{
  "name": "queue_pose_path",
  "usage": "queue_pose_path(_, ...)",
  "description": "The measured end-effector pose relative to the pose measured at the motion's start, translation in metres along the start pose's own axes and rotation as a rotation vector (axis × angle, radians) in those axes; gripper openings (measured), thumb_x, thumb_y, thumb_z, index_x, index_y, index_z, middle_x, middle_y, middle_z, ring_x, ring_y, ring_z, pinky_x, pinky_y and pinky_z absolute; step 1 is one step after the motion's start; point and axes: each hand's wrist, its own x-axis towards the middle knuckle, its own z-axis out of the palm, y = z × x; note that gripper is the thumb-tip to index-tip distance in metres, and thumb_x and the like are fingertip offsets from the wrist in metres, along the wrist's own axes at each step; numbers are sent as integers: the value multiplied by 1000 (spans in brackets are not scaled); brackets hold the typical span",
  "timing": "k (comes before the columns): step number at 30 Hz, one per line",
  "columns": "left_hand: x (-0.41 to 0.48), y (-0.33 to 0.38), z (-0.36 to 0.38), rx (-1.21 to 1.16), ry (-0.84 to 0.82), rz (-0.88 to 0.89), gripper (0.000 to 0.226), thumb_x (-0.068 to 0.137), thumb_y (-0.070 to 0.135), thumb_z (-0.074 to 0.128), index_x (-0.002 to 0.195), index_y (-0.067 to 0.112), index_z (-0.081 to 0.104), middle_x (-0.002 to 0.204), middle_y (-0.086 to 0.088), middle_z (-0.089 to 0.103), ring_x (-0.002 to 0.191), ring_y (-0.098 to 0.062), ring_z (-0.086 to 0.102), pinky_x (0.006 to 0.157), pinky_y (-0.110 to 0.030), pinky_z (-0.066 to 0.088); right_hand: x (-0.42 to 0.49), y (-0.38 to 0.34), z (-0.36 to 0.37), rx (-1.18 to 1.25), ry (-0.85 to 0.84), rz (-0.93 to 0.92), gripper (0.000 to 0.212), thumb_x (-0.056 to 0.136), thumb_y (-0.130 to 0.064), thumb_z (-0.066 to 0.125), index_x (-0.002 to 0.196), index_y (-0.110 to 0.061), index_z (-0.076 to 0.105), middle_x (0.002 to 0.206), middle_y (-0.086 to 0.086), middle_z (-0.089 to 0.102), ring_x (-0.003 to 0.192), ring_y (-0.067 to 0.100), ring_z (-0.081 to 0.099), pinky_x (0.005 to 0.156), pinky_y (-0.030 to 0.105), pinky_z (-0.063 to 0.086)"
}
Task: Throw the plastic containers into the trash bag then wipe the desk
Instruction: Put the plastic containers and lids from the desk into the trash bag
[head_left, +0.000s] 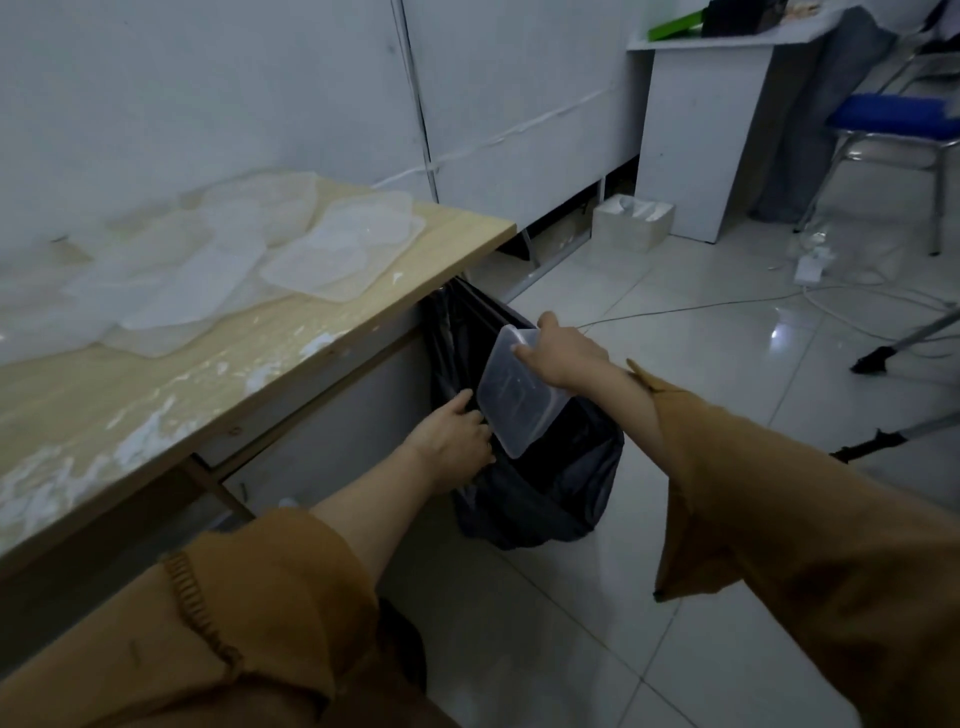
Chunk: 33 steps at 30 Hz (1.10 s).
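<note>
A person's right hand (563, 358) holds a clear plastic container (514, 392) tilted over the mouth of a black trash bag (561, 483) standing on the tiled floor beside the worktop (218, 364), fingers closed on the container's upper rim. The left hand (452, 441) grips the bag's near edge, apparently pulling it open, though the fingers blur against the dark plastic. The container looks thin, light and slightly flexible, likely to slide easily, so a pinch at the rim should be hold enough. It is rectangular with rounded corners, translucent and empty. More clear containers and lids (343, 254) lie scattered across the far side of the worktop, whose wood-grain surface is streaked with white smears awaiting the wipe.
</note>
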Motion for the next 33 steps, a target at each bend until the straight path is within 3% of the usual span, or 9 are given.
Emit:
queue_pose_path(2, -3, -7, -4, -77, 224, -3, 39, 102, 30, 25, 114, 17, 60, 116, -5, 62, 108, -26, 51, 105, -39, 27, 2, 0, 5, 25, 11, 11, 58, 95, -51, 40, 135, -10, 33, 130, 19, 53, 109, 36, 57, 73, 36, 39)
queue_pose_path(5, -12, -18, -13, -128, 396, -39, 39, 101, 32, 23, 97, 19, 59, 89, -3, 69, 83, -24, 58, 87, -36, 34, 4, -3, 9, 140, -63, 22, 62, 95, -52, 39, 137, -8, 36, 134, 20, 51, 116, 36, 53, 79, 35, 41)
queue_pose_path(10, -31, -32, -25, -50, 610, -101, 29, 93, 32, 47, 69, 21, 60, 55, 3, 64, 56, -19, 57, 75, -29, 47, -1, -17, -1, 94, 13, -38, 51, 96, -51, 37, 117, -8, 55, 118, 16, 62, 105, 33, 58, 75, 33, 41)
queue_pose_path(14, -46, -34, -30, -28, 771, -174, 23, 90, 35, 50, 79, 21, 63, 71, 2, 64, 70, -20, 60, 82, -31, 50, -10, -35, -20, 95, 229, -75, 40, 98, -42, 36, 116, -11, 55, 120, 13, 60, 111, 33, 54, 85, 40, 45)
queue_pose_path(21, -83, -60, -41, -12, 853, -546, 24, 86, 38, 51, 94, 22, 67, 100, -1, 67, 103, -22, 64, 99, -37, 41, -26, -77, -50, 154, 539, -209, 28, 98, -29, 39, 114, -11, 54, 120, 13, 56, 114, 33, 46, 90, 42, 39)
queue_pose_path(23, -99, -73, -40, -70, 829, -674, 27, 87, 37, 50, 101, 21, 67, 109, -3, 66, 116, -22, 59, 102, -41, 41, -30, -95, -52, 151, 556, -275, 28, 97, -28, 40, 116, -11, 54, 120, 13, 56, 114, 32, 46, 91, 42, 38)
queue_pose_path(26, -119, -89, -28, -283, 701, -800, 42, 97, 42, 34, 129, 22, 51, 136, -5, 48, 140, -21, 30, 115, -42, 15, -35, -123, -45, 102, 544, -374, 32, 97, -29, 41, 119, -11, 54, 120, 14, 57, 115, 32, 47, 92, 42, 39)
queue_pose_path(29, -136, -103, -8, -372, 623, -928, 46, 98, 45, 26, 139, 25, 38, 147, -2, 34, 146, -19, 12, 116, -42, 3, -40, -154, -31, 52, 492, -455, 33, 97, -32, 42, 121, -13, 53, 122, 11, 56, 116, 31, 47, 91, 41, 39)
queue_pose_path(33, -155, -116, 14, -471, 555, -1024, 46, 98, 46, 25, 138, 27, 39, 152, -3, 27, 146, -22, 5, 116, -45, 1, -40, -181, -11, -92, 428, -513, 33, 96, -34, 44, 120, -14, 54, 124, 10, 54, 117, 29, 46, 91, 40, 38)
